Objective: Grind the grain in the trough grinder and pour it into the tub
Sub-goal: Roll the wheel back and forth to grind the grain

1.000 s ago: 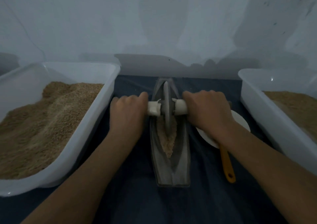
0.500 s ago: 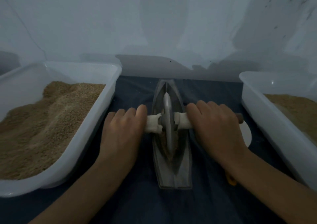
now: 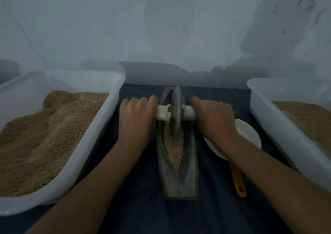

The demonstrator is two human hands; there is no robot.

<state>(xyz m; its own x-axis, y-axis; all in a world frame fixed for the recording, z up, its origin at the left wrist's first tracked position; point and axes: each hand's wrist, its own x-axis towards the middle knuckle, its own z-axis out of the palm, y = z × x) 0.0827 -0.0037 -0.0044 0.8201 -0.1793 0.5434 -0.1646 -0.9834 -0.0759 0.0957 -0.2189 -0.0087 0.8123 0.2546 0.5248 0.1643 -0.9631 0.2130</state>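
A grey boat-shaped trough grinder (image 3: 179,181) lies lengthwise on the dark cloth in the middle. Its grey wheel (image 3: 176,111) stands in the far half of the trough on a white-wrapped axle (image 3: 189,114). My left hand (image 3: 136,119) grips the axle's left end and my right hand (image 3: 215,119) grips its right end. Tan grain (image 3: 174,153) fills the groove on the near side of the wheel. A white tub (image 3: 114,97) of grain stands at the left, and a second white tub (image 3: 268,119) with grain stands at the right.
A white scoop (image 3: 250,140) with a yellow handle (image 3: 237,181) lies on the cloth between the trough and the right tub, partly under my right forearm. A pale wall rises close behind the trough and tubs.
The wheel rolled toward me along the trough, then back to the far half. Both hands kept their grip on the axle, and the grain near me is uncovered again.
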